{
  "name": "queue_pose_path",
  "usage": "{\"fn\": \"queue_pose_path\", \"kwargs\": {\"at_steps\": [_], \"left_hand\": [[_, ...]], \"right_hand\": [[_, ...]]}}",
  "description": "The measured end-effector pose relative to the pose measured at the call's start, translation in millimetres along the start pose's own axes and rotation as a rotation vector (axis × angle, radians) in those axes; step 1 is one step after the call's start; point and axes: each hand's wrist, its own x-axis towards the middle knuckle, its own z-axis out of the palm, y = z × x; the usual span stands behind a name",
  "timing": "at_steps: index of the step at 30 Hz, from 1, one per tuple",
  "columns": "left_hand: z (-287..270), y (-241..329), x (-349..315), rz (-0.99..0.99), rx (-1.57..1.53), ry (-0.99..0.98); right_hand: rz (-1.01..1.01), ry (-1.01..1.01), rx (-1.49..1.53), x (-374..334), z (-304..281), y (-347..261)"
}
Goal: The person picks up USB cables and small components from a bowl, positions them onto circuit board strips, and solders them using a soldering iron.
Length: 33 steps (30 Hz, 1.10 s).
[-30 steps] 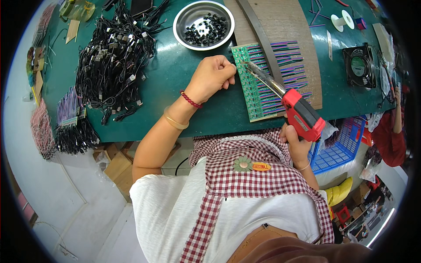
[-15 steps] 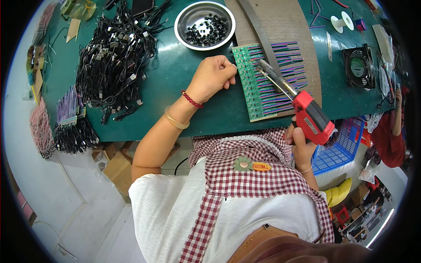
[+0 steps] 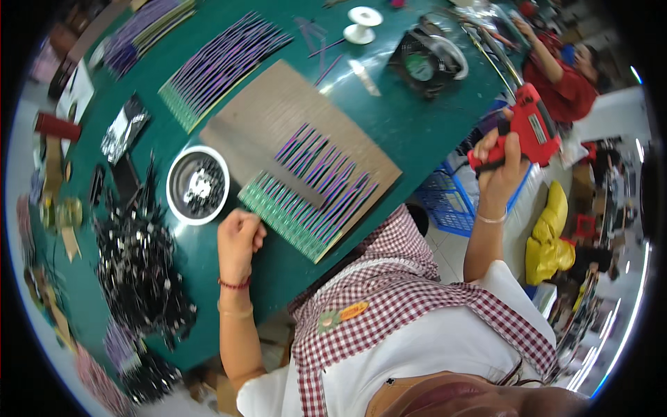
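Note:
My right hand [image 3: 501, 163] is wrapped round the handle of a red and black soldering gun [image 3: 535, 128], lifted at the right beyond the table edge. Its metal tip end points up toward the black fan and is hard to make out. On the table my left hand [image 3: 240, 240] is closed, its fingers curled in; anything inside them is hidden. Beside it lies a panel of green circuit boards [image 3: 281, 219] with purple, black and green wires [image 3: 347, 198] fanning out. A flat metal bar [image 3: 295, 186] rests across the wires. Beneath them is a brown board [image 3: 267, 104].
A steel bowl [image 3: 171, 179] of small black parts stands beyond my left hand. Bundled black cables [image 3: 139, 264] heap at the left. Farther off are a second wired panel [image 3: 219, 66], a white spool [image 3: 361, 26] and a black fan [image 3: 420, 62]. A co-worker [image 3: 559, 83] sits at right.
The view has swung toward the right. My right hand has taken the soldering gun from above the circuit boards out to the right. My left hand stays closed by the panel.

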Motion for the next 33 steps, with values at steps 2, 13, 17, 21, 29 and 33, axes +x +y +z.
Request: {"fn": "queue_pose_path", "kwargs": {"at_steps": [2, 13, 17, 21, 29, 33], "left_hand": [[1, 0, 0, 0.031, -0.048, -0.037], [-3, -3, -1, 0.035, -0.041, -0.021], [-1, -1, -1, 0.035, -0.01, -0.019], [-5, -4, 0, 0.045, -0.073, -0.069], [-10, 1, 1, 0.049, -0.03, -0.126], [-12, 3, 3, 0.04, 0.064, -0.139]], "right_hand": [[-0.093, 0.04, -0.052, 21, -17, 11], [-0.002, 0.17, -0.484, 69, -57, 73], [0.024, 0.204, -0.399, 51, -49, 60], [-0.003, 0.196, -0.091, 17, -34, 40], [0.258, -0.103, 0.146, -39, 10, -4], [0.357, -0.328, 0.116, -63, 28, -4]]}}
